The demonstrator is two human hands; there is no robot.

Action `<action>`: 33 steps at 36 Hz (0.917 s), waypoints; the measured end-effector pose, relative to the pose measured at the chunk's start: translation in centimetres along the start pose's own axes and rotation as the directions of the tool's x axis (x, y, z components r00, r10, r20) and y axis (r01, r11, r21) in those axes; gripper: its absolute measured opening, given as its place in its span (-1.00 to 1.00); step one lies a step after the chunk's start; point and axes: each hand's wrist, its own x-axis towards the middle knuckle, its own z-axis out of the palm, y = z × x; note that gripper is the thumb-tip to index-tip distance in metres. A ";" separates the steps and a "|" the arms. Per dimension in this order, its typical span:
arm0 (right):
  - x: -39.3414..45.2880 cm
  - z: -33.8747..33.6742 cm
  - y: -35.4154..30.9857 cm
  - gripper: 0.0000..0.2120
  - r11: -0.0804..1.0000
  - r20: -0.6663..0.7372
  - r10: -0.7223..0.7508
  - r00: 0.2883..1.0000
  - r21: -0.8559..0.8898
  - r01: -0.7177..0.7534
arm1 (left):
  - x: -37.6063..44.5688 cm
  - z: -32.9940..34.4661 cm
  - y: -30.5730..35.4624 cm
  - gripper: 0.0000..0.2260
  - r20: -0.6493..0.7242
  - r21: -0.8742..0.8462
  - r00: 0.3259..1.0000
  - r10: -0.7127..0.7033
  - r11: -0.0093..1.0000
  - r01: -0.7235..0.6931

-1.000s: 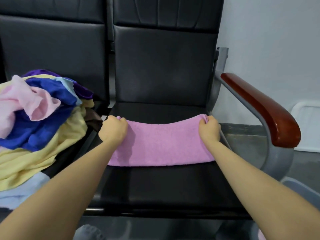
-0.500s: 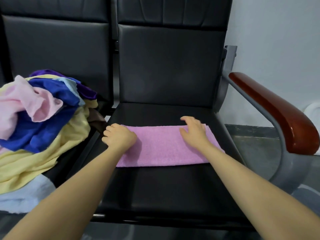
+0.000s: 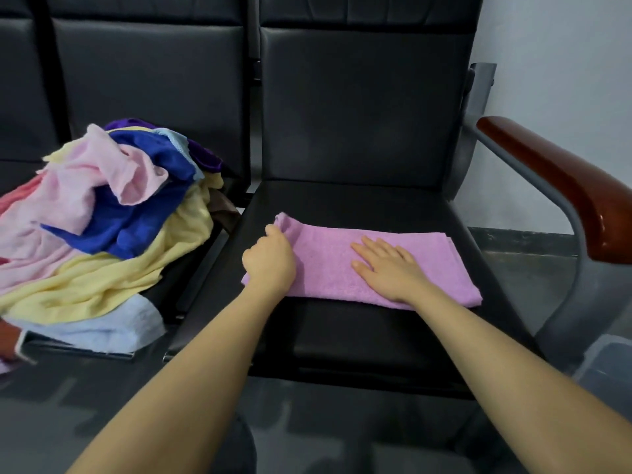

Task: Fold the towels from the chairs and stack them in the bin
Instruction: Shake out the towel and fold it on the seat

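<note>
A pink-purple towel (image 3: 328, 258), folded into a long strip, lies flat across the black seat (image 3: 359, 333) of the right-hand chair. My left hand (image 3: 270, 260) grips the strip's left end, and the far left corner is lifted slightly off the seat. My right hand (image 3: 388, 265) lies flat, fingers straight, pressing on the middle of the towel. A heap of unfolded towels (image 3: 102, 217) in pink, blue, yellow, purple and light blue covers the seat of the chair to the left. A grey bin's corner (image 3: 602, 357) shows at the right edge, below the armrest.
The chair's brown wooden armrest (image 3: 561, 186) on a grey metal frame juts out on the right, above the bin. Black backrests stand close behind both seats. A grey wall and dark floor lie to the right.
My right hand let go of the towel's right end and moved left to lie flat on its middle. My left hand kept its grip and raised the left corner a little.
</note>
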 end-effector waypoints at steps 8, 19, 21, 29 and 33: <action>-1.7 0.4 -2.2 -0.50 0.995 0.017 0.084 0.996 0.050 -0.085 | -1.1 -3.9 0.8 -0.78 -0.176 -0.365 0.981 0.084 0.920 -0.145; -4.3 -1.6 -0.6 -0.71 0.893 -0.287 0.204 0.936 0.447 -0.057 | -3.5 -5.2 6.1 -0.72 -0.146 -0.309 0.920 0.364 0.867 -0.392; -5.3 -2.7 1.0 -0.75 0.885 -0.349 0.271 0.897 0.456 -0.091 | -4.1 -4.7 7.7 -0.75 -0.169 -0.321 0.903 0.395 0.844 -0.430; -8.7 -3.1 5.7 -0.67 0.814 -0.306 0.456 0.835 0.523 -0.253 | -7.1 -2.9 13.8 -0.69 0.068 -0.633 0.865 0.497 0.692 -0.347; -9.1 -3.3 6.7 -0.58 0.809 -0.294 0.517 0.804 0.474 -0.347 | -6.6 -2.4 14.3 -0.55 0.268 -0.707 0.828 0.493 0.684 -0.178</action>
